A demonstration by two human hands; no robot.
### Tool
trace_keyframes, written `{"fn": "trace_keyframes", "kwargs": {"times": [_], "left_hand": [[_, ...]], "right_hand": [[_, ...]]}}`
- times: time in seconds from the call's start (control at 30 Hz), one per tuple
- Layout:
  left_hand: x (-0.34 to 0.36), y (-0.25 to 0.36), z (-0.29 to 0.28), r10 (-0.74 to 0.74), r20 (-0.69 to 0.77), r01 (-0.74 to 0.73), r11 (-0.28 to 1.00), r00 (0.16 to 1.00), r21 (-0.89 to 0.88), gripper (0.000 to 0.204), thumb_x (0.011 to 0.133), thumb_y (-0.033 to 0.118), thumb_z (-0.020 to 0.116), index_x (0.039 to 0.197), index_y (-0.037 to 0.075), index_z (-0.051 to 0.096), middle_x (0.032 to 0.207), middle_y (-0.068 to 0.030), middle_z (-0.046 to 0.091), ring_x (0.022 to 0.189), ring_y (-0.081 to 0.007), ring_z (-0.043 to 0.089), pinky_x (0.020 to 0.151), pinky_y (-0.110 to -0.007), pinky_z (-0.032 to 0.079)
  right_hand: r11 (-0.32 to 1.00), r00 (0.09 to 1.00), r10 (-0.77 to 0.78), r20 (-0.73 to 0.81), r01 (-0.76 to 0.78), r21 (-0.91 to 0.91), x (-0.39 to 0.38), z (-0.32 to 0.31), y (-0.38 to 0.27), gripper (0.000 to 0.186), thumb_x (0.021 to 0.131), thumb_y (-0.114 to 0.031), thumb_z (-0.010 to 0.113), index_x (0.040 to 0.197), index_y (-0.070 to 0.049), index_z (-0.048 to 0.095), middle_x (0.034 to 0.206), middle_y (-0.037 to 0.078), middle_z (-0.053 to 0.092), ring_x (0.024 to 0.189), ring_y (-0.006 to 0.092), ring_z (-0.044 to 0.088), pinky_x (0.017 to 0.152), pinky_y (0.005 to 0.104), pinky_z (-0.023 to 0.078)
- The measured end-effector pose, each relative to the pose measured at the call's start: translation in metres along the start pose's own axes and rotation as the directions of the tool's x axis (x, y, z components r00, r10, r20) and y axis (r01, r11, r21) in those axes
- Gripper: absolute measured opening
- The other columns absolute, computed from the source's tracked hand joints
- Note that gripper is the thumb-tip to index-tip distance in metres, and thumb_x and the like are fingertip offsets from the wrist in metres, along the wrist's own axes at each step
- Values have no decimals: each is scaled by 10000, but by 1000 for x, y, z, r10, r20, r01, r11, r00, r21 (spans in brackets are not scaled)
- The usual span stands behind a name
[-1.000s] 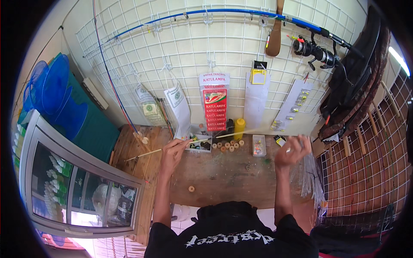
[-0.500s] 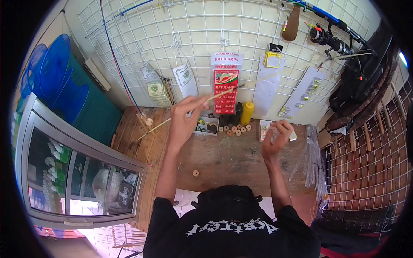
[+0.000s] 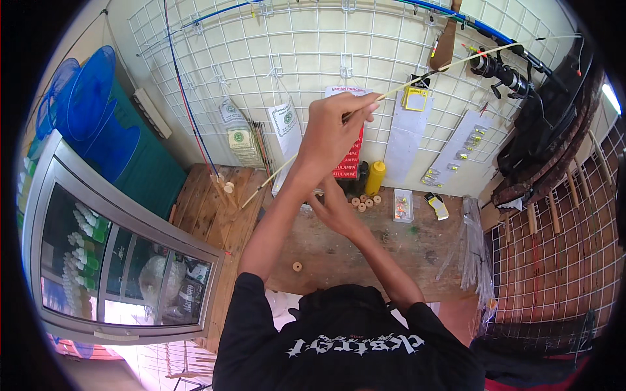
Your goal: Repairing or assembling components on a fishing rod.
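My left hand (image 3: 340, 127) is raised before the wall grid, its fingers closed round a thin pale fishing rod (image 3: 392, 92). One end of the rod slants down left of my left forearm toward the wooden table (image 3: 385, 251). The other end thins out to the upper right and passes in front of a spinning reel (image 3: 499, 68). My right hand (image 3: 336, 208) is close beside my left wrist, above the table. Its fingers are partly hidden there, so whether they hold anything does not show.
Several cork rings (image 3: 368, 202) and a yellow bottle (image 3: 375, 178) stand at the table's back. A small white box (image 3: 403, 205) holds colourful bits. One cork ring (image 3: 297, 266) lies nearer me. A glass cabinet (image 3: 124, 260) stands left; a wire grid with rods (image 3: 554, 260) is right.
My left hand has moved up and right, and the rod now reaches much farther to the upper right. My right hand has come left and down, toward my left wrist, uncovering the white box.
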State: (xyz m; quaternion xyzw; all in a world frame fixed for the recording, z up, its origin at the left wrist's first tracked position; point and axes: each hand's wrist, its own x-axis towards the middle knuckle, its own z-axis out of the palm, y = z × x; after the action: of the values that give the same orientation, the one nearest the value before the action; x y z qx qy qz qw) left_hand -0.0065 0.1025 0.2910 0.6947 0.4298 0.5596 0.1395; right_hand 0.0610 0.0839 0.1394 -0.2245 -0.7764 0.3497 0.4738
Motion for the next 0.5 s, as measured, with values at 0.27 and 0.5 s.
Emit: {"fn": "trace_keyframes", "kwargs": {"times": [0.27, 0.5], "left_hand": [[35, 27, 8, 168, -5, -167, 983, 986, -71, 248, 890, 137, 619, 1091, -1, 662, 743, -37, 664, 568, -25, 437, 476, -199, 335], [65, 45, 1, 141, -35, -145, 966, 989, -216, 255, 900, 169, 610, 1120, 55, 667, 686, 6, 613, 526, -7, 363, 449, -180, 309]], "right_hand": [[993, 995, -103, -16, 104, 55, 36, -5, -14, 330, 898, -5, 514, 1206, 38, 405, 975, 222, 650, 954, 333, 652, 785, 382, 517], [993, 996, 26, -81, -16, 120, 46, -15, -18, 145, 917, -7, 504, 1051, 37, 469, 861, 186, 667, 842, 259, 687, 700, 328, 542]]}}
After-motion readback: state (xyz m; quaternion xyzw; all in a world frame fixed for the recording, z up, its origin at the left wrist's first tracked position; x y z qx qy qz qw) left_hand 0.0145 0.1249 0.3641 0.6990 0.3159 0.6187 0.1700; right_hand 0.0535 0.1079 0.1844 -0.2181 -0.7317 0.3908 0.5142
